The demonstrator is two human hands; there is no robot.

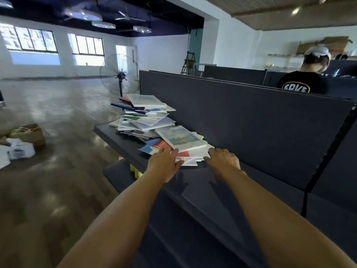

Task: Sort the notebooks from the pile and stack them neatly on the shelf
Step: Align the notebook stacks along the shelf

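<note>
Both hands lie flat with fingers spread, gripping nothing: the left hand (164, 163) and right hand (222, 161) touch the notebooks (181, 140) at the pile's near end on the shelf (116, 136).

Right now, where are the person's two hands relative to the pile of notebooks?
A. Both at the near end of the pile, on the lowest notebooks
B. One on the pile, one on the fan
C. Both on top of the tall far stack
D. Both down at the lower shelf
A: the left hand and the right hand both touch the bottom notebooks at the near end of the pile of notebooks.
</note>
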